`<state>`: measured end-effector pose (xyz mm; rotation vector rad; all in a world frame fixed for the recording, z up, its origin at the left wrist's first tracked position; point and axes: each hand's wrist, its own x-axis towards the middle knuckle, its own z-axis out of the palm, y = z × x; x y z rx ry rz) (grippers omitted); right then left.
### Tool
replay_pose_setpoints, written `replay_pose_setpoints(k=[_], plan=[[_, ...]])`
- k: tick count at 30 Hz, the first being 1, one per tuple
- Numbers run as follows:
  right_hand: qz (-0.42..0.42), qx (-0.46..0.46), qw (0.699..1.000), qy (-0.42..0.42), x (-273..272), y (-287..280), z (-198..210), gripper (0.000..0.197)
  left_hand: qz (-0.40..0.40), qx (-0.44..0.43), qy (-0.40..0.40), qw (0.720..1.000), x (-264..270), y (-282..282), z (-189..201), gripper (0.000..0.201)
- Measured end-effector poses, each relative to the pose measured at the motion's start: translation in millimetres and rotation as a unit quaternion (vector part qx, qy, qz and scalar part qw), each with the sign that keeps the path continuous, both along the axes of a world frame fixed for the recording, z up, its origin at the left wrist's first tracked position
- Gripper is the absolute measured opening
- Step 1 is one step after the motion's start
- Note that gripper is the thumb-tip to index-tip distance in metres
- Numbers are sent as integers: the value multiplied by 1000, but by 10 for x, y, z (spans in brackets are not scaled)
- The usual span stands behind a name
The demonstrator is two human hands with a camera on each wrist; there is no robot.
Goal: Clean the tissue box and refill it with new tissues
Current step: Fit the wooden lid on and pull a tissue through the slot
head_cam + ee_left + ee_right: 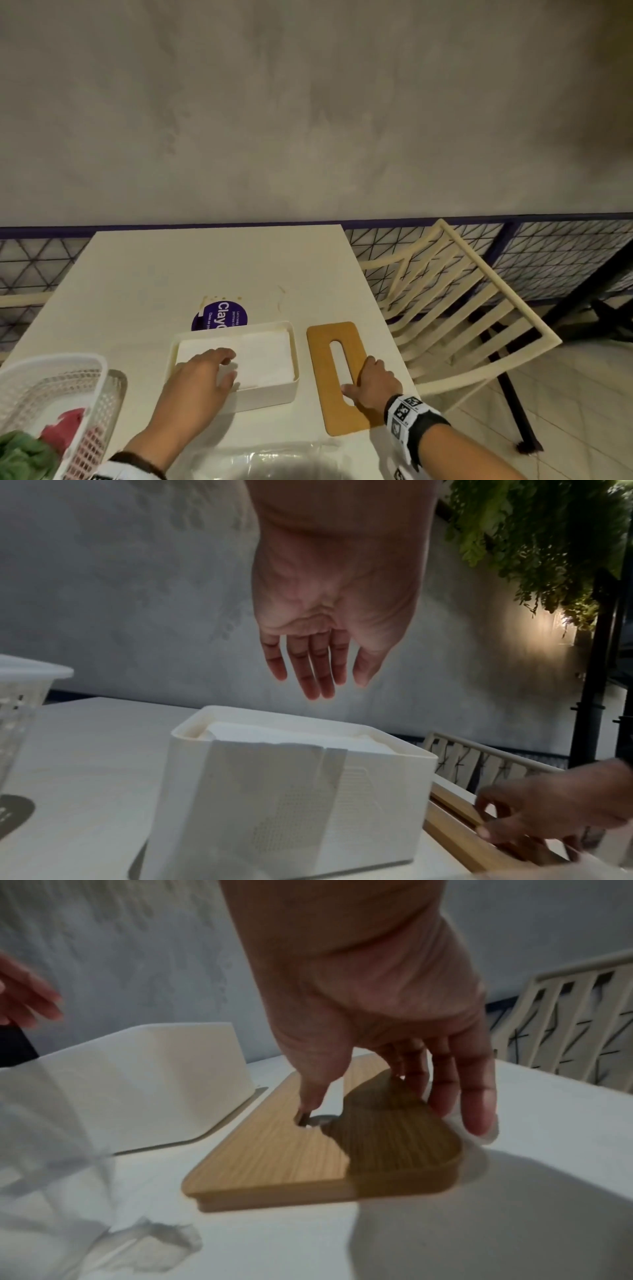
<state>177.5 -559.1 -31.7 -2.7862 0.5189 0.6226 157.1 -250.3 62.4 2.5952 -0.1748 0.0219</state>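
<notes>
Two hands work at once: the left hand [202,371] hovers flat, fingers [310,669] straight and slightly apart, above fresh tissues [255,356] in the open tissue box [274,394] on the surface [205,267]. The right hand [375,383] pinches the wooden lid [346,416] beside it, thumb hooked in the slot. One sheet drapes over the box's near wall; closing could trap it, or the thin pinch could slip.

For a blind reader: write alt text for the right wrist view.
A right hand grips a wooden lid lying flat on a white table, thumb hooked into its slot and fingers at its far edge. A white tissue box stands left of the lid.
</notes>
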Motion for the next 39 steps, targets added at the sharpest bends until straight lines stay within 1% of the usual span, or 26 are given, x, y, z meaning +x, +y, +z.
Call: replay_pose_setpoints(k=[2,3,6,8,10,12,14,16,17,18,20,21,23,24,25,26,27,28,29,30,32,33,34,36,37,39], plan=[[12,-11,1000,-9,0,46,-8,60,-6,-2,5,1000,-64,-112,-11,27],[20,-12,1000,-9,0,43,19,54,-9,-6,8,1000,-90,-164,-8,28],[60,-34,997,-18,-16,-72,258,44,-22,-15,19,999,-132,-299,39,32],[102,-54,992,-52,-2,-183,532,39,-20,-37,25,999,-137,-352,88,34],[153,-76,979,-112,11,-260,868,41,-14,-61,26,998,-130,-394,168,38],[199,-102,957,-182,10,-240,1229,53,1,-98,32,995,-106,-395,275,43],[250,-123,930,-240,-36,-109,1558,60,13,-129,41,991,-74,-369,399,50],[298,-140,903,-275,-112,114,1784,62,11,-152,32,988,-60,-353,521,58],[320,-143,890,-290,-147,239,1851,61,16,-171,22,985,-58,-350,591,57],[340,-139,879,-305,-172,361,1889,60,25,-192,14,981,-56,-338,659,50],[365,-122,860,-335,-173,577,1915,58,50,-246,18,968,-48,-278,754,30],[370,-110,853,-351,-158,669,1927,58,68,-286,23,955,-42,-219,783,23],[355,-82,852,-376,-103,807,1942,59,109,-368,25,923,-52,-78,819,15],[326,-60,865,-377,-59,859,1929,63,129,-395,23,909,-50,-8,830,13],[280,-21,888,-364,-14,900,1903,68,152,-412,24,898,-36,67,820,13],[219,46,915,-336,28,934,1878,73,170,-428,28,887,-19,138,802,12],[154,132,934,-295,74,968,1854,74,188,-437,35,879,18,210,761,11],[99,221,939,-246,116,1005,1822,72,205,-438,42,874,70,279,708,10],[60,288,933,-206,160,1047,1777,67,221,-432,50,873,132,345,652,7],[26,327,926,-186,205,1087,1727,61,235,-426,61,871,200,403,591,11],[-37,349,919,-176,296,1162,1628,45,262,-410,89,869,322,483,470,30],[-57,344,922,-168,344,1188,1565,33,270,-374,97,882,362,510,431,32],[-66,332,928,-152,388,1212,1503,26,268,-327,102,900,393,530,393,29],[-70,289,949,-109,445,1250,1363,41,250,-250,115,928,435,568,305,21],[-67,266,957,-93,464,1271,1307,45,246,-223,126,935,456,594,251,25],[-57,222,970,-76,471,1318,1217,46,246,-164,150,944,479,619,121,39]])
